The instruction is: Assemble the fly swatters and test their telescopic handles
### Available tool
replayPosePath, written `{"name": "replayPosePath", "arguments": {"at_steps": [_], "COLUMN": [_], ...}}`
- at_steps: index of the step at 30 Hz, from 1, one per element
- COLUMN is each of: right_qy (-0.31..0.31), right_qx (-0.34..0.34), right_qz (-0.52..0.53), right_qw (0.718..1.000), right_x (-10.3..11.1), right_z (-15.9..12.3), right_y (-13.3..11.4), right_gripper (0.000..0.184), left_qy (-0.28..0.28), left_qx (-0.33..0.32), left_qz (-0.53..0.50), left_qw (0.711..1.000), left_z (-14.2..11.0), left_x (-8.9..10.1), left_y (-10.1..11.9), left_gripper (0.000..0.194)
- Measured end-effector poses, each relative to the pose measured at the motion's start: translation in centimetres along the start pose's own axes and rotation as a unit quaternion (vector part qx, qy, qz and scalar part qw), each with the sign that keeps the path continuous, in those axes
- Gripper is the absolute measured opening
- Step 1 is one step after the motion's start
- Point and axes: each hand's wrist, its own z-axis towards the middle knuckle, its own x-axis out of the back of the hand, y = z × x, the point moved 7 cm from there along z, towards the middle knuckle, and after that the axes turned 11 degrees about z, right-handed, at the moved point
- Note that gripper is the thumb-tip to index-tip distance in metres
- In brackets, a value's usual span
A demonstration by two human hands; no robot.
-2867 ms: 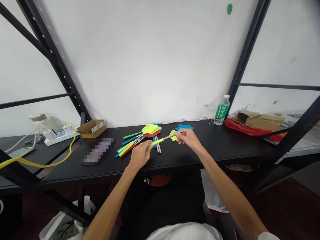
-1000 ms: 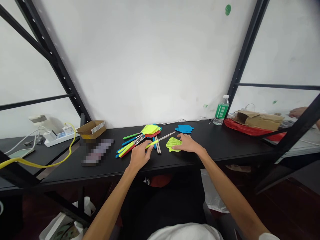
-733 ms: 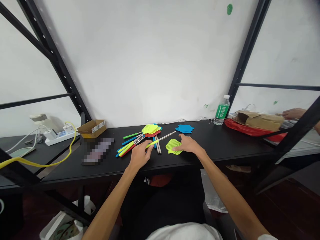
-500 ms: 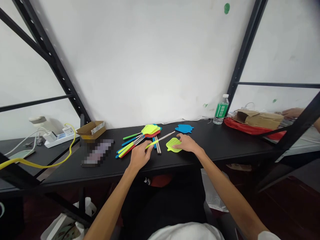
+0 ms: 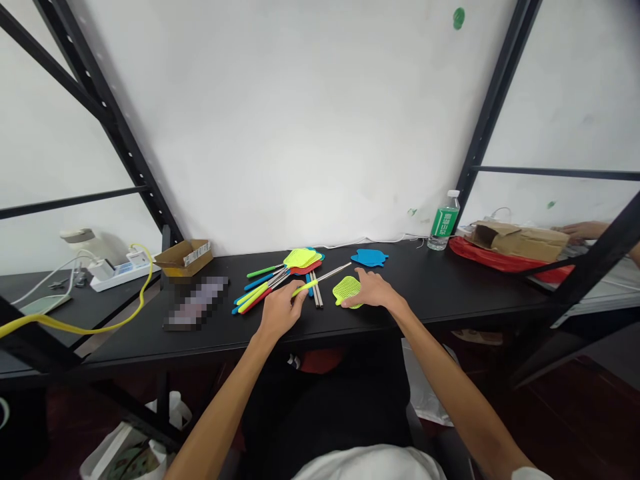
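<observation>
On the black table (image 5: 425, 297) we see the pile of fly swatters (image 5: 283, 274) left of centre, handles fanned leftward, likely gathered apart from the hands' working spot. The blue swatter heads (image 5: 370, 257) lie beyond the right hand (image 5: 375, 291), presumably within easy reach. Nearer us, the lime head (image 5: 346, 287) sits partly under that hand, thumb near its stem, index finger extended; we cannot tell whether the fingers grip it. The left hand (image 5: 281, 310) pinches the lime-handled rod (image 5: 325, 277) by its handle, apparently leaving the metal end free, slanting rightward.
</observation>
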Motion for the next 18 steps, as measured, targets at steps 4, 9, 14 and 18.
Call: {"name": "replayPosePath", "arguments": {"at_steps": [4,9,14,18], "right_qy": [-0.028,-0.045,-0.022,0.029], "right_qx": [0.015,0.057,0.118,0.171], "right_qz": [0.051,0.133,0.236,0.299], "right_qw": [0.998,0.989,0.964,0.939], "right_x": [0.0,0.1,0.7,2.1], "right_z": [0.7,1.0,0.9,0.8], "right_y": [1.0,1.3,0.5,0.0], "right_gripper": [0.124,0.087,0.067,0.047], "left_qy": [-0.001,-0.004,-0.003,0.0], "left_qx": [-0.004,-0.007,-0.006,-0.007], "left_qz": [0.005,0.002,0.004,0.002], "left_qw": [1.0,1.0,1.0,1.0], "left_z": [0.0,0.0,0.0,0.1], "left_x": [0.0,0.0,-0.1,-0.1], "left_y": [0.0,0.1,0.1,0.1], "left_gripper": [0.024,0.023,0.023,0.023]}}
